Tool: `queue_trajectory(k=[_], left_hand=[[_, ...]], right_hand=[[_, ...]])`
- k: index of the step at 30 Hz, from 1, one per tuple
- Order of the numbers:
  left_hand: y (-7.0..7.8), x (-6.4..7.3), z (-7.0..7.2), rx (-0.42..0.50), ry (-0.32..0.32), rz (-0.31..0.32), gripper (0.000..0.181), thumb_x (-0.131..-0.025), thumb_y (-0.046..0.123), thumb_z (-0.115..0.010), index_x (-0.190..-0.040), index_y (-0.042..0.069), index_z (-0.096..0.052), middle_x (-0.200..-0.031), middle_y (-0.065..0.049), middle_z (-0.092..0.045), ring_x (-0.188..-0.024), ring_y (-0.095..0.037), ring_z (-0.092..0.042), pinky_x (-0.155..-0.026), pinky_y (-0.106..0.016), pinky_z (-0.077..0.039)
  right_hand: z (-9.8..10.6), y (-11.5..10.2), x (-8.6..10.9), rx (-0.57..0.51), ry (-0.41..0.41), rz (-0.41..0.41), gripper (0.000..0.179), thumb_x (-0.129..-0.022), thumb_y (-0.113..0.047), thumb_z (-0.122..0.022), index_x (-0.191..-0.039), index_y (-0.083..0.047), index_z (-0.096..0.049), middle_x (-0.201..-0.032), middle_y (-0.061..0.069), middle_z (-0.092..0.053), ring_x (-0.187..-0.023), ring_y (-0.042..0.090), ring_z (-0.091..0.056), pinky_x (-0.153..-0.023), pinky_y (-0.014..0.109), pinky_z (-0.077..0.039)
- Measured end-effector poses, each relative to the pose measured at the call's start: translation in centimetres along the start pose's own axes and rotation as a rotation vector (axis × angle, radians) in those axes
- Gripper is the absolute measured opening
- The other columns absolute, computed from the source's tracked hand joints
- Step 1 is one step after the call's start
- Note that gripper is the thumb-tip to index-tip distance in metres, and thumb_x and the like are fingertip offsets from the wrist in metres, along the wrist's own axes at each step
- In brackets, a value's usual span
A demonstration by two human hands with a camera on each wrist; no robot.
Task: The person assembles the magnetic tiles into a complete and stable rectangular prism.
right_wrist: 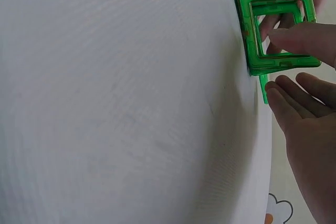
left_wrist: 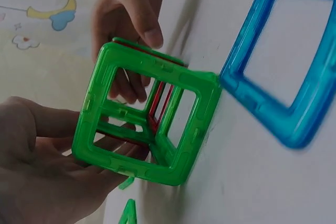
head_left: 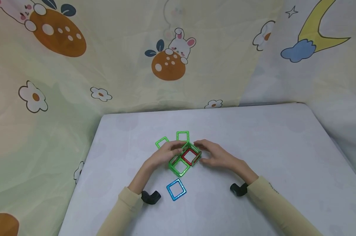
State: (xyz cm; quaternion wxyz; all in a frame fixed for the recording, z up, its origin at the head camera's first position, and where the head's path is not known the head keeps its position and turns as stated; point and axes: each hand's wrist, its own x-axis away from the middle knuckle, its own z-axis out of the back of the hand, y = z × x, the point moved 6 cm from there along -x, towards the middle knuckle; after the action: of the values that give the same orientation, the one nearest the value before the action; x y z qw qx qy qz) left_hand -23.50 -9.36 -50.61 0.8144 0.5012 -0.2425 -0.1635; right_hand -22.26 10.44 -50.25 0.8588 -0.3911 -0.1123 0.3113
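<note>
Magnetic building tiles, open square frames, form a small green box (head_left: 181,167) with a red tile (head_left: 190,157) in it, on the table. In the left wrist view a green square tile (left_wrist: 139,171) faces the camera. My left hand (head_left: 167,151) lies along the box's left and far side, fingers fairly straight, thumb at its edge. On the other side my right hand (head_left: 214,154) has its thumb and fingers spread apart close to the box. In the right wrist view that thumb (right_wrist: 302,40) overlaps a green tile (right_wrist: 252,35).
A loose blue square tile (head_left: 176,189) lies on the near side of the box. Beyond the left hand are two green tiles, one upright in view (head_left: 182,132) and one slanted (head_left: 161,141). The white table (head_left: 269,137) meets a printed cloth (head_left: 122,65) at its back edge.
</note>
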Motion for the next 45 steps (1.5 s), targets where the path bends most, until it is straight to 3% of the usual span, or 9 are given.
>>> queue_trajectory(k=[9,17,24,32,45], left_hand=[[0.6,-1.1,0.3,-0.014,-0.137,-0.022,0.041,-0.106,0.016,-0.051,-0.146,0.015,-0.059,-0.144,-0.005,-0.062,-0.131,-0.022,-0.056,-0.115,-0.048,-0.043],[0.8,-1.8,0.4,-0.029,-0.203,-0.042,0.041,-0.105,0.014,-0.049,-0.145,0.012,-0.058,-0.143,-0.005,-0.063,-0.132,-0.021,-0.056,-0.116,-0.047,-0.044],[0.5,-2.4,0.6,-0.049,-0.239,-0.052,0.041,-0.105,0.014,-0.05,-0.144,0.012,-0.059,-0.145,-0.005,-0.061,-0.135,-0.022,-0.055,-0.117,-0.047,-0.043],[0.3,-2.7,0.5,0.066,-0.292,-0.041,0.044,-0.105,0.014,-0.052,-0.148,0.01,-0.047,-0.148,-0.016,-0.058,-0.139,-0.029,-0.054,-0.119,-0.051,-0.039],[0.0,-3.7,0.3,0.035,-0.32,-0.074,0.039,-0.104,0.017,-0.053,-0.144,0.012,-0.054,-0.142,-0.009,-0.064,-0.132,-0.022,-0.059,-0.117,-0.046,-0.042]], right_hand=[[0.0,-0.2,-0.2,0.013,-0.019,0.019,0.073,-0.084,-0.002,-0.081,-0.148,-0.001,-0.046,-0.149,0.015,-0.055,-0.138,0.032,-0.054,-0.115,0.045,-0.046],[-0.3,0.2,-0.2,-0.001,-0.066,-0.019,0.082,-0.084,-0.007,-0.083,-0.154,-0.003,-0.04,-0.155,0.012,-0.05,-0.143,0.03,-0.049,-0.119,0.046,-0.042],[-0.3,0.2,-0.1,-0.003,-0.077,-0.024,0.083,-0.085,-0.008,-0.082,-0.156,-0.005,-0.038,-0.156,0.011,-0.048,-0.144,0.03,-0.048,-0.121,0.05,-0.038],[-0.2,0.3,0.2,0.001,-0.063,-0.028,0.081,-0.085,-0.012,-0.082,-0.154,-0.006,-0.042,-0.155,0.012,-0.051,-0.144,0.033,-0.048,-0.119,0.056,-0.038],[-0.3,0.4,0.9,-0.043,0.006,0.013,0.081,-0.08,-0.011,-0.089,-0.149,-0.006,-0.047,-0.149,0.009,-0.054,-0.14,0.03,-0.053,-0.117,0.048,-0.044]])
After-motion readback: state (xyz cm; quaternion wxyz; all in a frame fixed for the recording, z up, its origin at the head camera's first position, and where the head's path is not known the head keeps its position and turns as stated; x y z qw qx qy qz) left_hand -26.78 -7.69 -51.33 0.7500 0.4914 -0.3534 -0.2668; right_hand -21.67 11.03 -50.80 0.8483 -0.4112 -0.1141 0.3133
